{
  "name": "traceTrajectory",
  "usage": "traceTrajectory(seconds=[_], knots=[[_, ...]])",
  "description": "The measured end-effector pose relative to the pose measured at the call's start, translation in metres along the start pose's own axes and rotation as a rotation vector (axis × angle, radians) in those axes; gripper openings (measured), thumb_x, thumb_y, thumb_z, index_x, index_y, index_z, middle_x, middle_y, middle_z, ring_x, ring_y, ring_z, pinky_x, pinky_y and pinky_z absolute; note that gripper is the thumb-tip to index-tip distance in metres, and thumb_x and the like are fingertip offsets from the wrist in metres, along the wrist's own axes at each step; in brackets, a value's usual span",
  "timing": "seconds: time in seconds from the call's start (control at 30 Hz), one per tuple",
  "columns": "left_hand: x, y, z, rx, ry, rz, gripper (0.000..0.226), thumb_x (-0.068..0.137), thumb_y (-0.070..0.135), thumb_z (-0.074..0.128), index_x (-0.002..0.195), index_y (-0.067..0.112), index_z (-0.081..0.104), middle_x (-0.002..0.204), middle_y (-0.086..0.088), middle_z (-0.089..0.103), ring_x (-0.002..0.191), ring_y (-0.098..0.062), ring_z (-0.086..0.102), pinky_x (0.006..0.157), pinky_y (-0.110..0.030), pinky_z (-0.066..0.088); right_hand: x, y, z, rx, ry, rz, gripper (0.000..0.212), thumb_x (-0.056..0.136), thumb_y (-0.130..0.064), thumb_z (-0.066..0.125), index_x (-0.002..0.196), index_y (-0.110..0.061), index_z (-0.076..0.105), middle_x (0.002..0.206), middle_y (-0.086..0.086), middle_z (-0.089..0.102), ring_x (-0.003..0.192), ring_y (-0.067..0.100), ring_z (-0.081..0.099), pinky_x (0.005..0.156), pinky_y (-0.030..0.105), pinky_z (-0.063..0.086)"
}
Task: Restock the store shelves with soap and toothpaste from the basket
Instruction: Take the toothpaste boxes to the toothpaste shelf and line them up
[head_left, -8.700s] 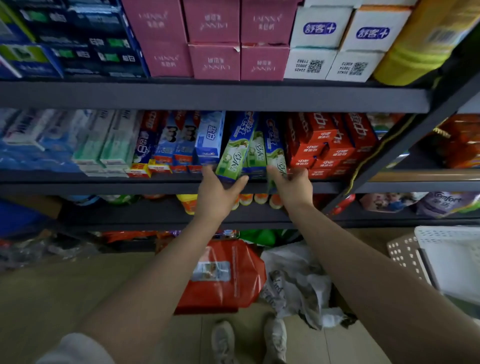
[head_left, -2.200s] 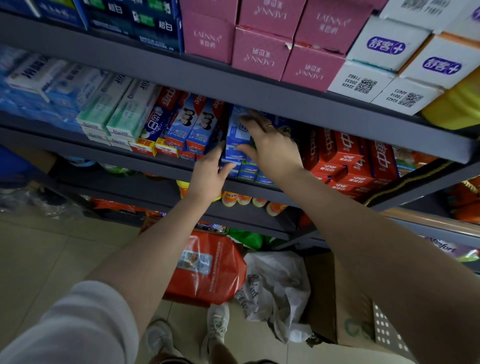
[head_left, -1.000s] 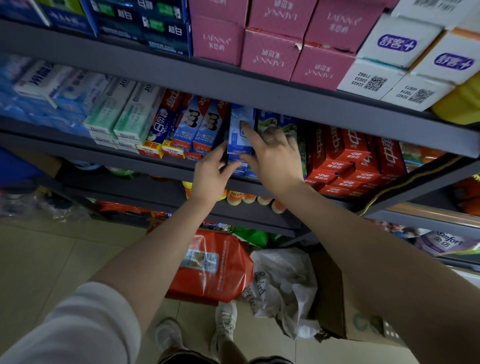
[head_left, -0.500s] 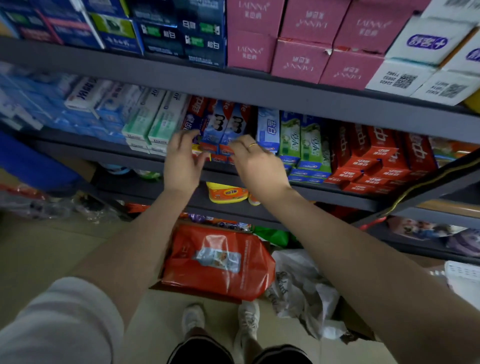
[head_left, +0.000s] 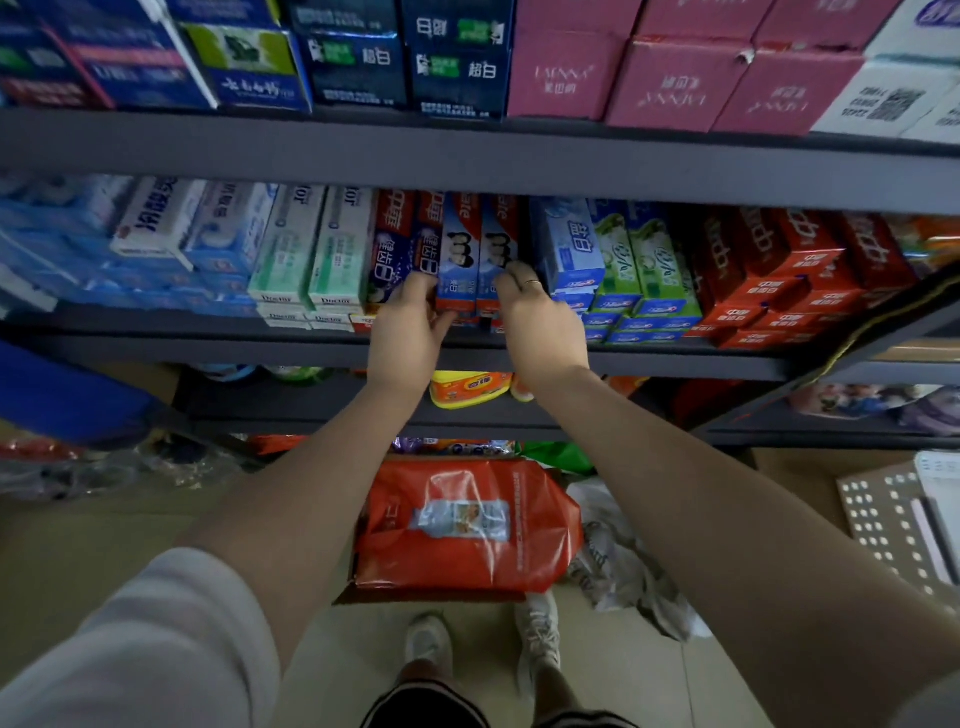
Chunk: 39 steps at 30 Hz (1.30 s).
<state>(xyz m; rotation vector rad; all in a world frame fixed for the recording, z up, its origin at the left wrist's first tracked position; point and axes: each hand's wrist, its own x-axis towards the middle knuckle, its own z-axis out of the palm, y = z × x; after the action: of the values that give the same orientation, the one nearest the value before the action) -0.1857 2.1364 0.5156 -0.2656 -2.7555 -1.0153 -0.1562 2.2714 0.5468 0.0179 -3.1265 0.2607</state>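
Fingertips: those of our left hand (head_left: 410, 332) and right hand (head_left: 540, 332) are hidden against the toothpaste boxes (head_left: 475, 260).
Basket (head_left: 904, 519): cut off by the right edge.
Far-left boxes (head_left: 47, 244): print too blurred for us to read.

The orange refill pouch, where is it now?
In the head view, the orange refill pouch lies on the floor below the shelves, between the person's forearms, beside a crumpled white bag.

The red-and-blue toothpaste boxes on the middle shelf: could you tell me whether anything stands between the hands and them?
Nothing visible does: the left hand and right hand already touch the red-and-blue toothpaste boxes.
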Motion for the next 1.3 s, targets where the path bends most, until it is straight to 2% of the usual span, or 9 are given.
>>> traceTrajectory(seconds=[0.23, 0.43, 0.57, 0.8, 0.9, 0.97, 1.03, 1.13, 1.3], knots=[[0.005, 0.005, 0.009, 0.003, -0.038, 0.037, 0.033, 0.082, 0.013, 0.066, 0.110, -0.001, 0.054, 0.096, -0.020, 0.065, 0.082, -0.030, 0.064, 0.069, -0.035, 0.050, 0.005, 0.005, -0.001, -0.111, 0.035, 0.028, 0.044, 0.077, 0.013, 0.046, 0.118, -0.002, 0.043, 0.136, 0.017, 0.045, 0.072, 0.040, 0.064, 0.049, 0.033, 0.034], [-0.008, 0.010, -0.010, 0.053, -0.062, 0.144, 0.042, 0.084, 0.010, 0.063, 0.122, 0.003, 0.048, 0.115, -0.019, 0.057, 0.097, -0.031, 0.059, 0.079, -0.040, 0.052, -0.020, 0.019, -0.002, -0.062, 0.041, -0.009, 0.058, 0.081, 0.009, 0.044, 0.135, -0.011, 0.034, 0.150, 0.005, 0.032, 0.062, 0.036, 0.061, 0.047, 0.032, 0.034], [-0.016, 0.019, -0.022, 0.111, -0.141, 0.243, 0.034, 0.086, 0.010, 0.058, 0.119, 0.003, 0.051, 0.116, -0.019, 0.056, 0.103, -0.033, 0.056, 0.082, -0.042, 0.050, -0.049, 0.026, -0.004, 0.051, -0.021, 0.030, 0.040, 0.090, -0.001, 0.043, 0.128, -0.013, 0.045, 0.135, 0.009, 0.047, 0.081, 0.037, 0.064, 0.056, 0.038, 0.046], [-0.015, 0.010, -0.013, 0.122, -0.081, 0.254, 0.045, 0.087, 0.007, 0.055, 0.130, 0.008, 0.045, 0.121, -0.021, 0.050, 0.102, -0.032, 0.056, 0.080, -0.039, 0.050, -0.042, 0.013, 0.035, 0.234, -0.166, 0.305, 0.063, 0.089, 0.005, 0.041, 0.144, -0.017, 0.019, 0.142, 0.014, 0.041, 0.107, 0.035, 0.058, 0.062, 0.039, 0.049], [-0.005, 0.005, -0.011, 0.126, -0.015, 0.262, 0.047, 0.083, 0.009, 0.060, 0.128, 0.009, 0.048, 0.122, -0.024, 0.048, 0.103, -0.032, 0.053, 0.084, -0.041, 0.051, -0.036, 0.012, 0.042, 0.251, -0.142, 0.329, 0.056, 0.095, -0.008, 0.039, 0.145, -0.020, 0.016, 0.143, 0.014, 0.040, 0.104, 0.035, 0.059, 0.058, 0.037, 0.048], [0.006, 0.004, -0.009, 0.094, -0.053, 0.219, 0.054, 0.084, 0.013, 0.061, 0.134, 0.012, 0.041, 0.135, -0.024, 0.039, 0.118, -0.033, 0.047, 0.093, -0.040, 0.047, -0.036, 0.009, 0.044, 0.230, -0.144, 0.328, 0.054, 0.098, -0.018, 0.037, 0.145, -0.018, 0.013, 0.145, 0.014, 0.037, 0.101, 0.035, 0.061, 0.054, 0.035, 0.043], [0.012, 0.005, -0.005, 0.079, -0.179, 0.176, 0.058, 0.088, 0.017, 0.057, 0.140, 0.017, 0.032, 0.147, -0.020, 0.028, 0.124, -0.033, 0.045, 0.095, -0.038, 0.045, -0.038, 0.003, 0.050, 0.201, -0.177, 0.345, 0.064, 0.096, -0.014, 0.039, 0.147, -0.019, -0.001, 0.149, 0.012, 0.030, 0.097, 0.035, 0.062, 0.048, 0.033, 0.037], [0.009, 0.005, -0.001, 0.103, -0.272, 0.163, 0.054, 0.092, 0.016, 0.050, 0.142, 0.021, 0.030, 0.150, -0.017, 0.029, 0.114, -0.034, 0.055, 0.092, -0.040, 0.047, -0.039, 0.001, 0.055, 0.179, -0.188, 0.377, 0.084, 0.091, -0.003, 0.044, 0.144, -0.025, -0.017, 0.152, 0.010, 0.027, 0.094, 0.032, 0.064, 0.040, 0.026, 0.030], [0.006, 0.004, 0.000, 0.079, -0.256, 0.167, 0.053, 0.094, 0.013, 0.047, 0.143, 0.020, 0.028, 0.147, -0.020, 0.032, 0.105, -0.034, 0.061, 0.094, -0.040, 0.048, -0.034, 0.003, 0.053, 0.195, -0.144, 0.393, 0.076, 0.093, -0.008, 0.041, 0.145, -0.030, -0.011, 0.122, 0.014, 0.058, 0.077, 0.031, 0.062, 0.044, 0.030, 0.034]])
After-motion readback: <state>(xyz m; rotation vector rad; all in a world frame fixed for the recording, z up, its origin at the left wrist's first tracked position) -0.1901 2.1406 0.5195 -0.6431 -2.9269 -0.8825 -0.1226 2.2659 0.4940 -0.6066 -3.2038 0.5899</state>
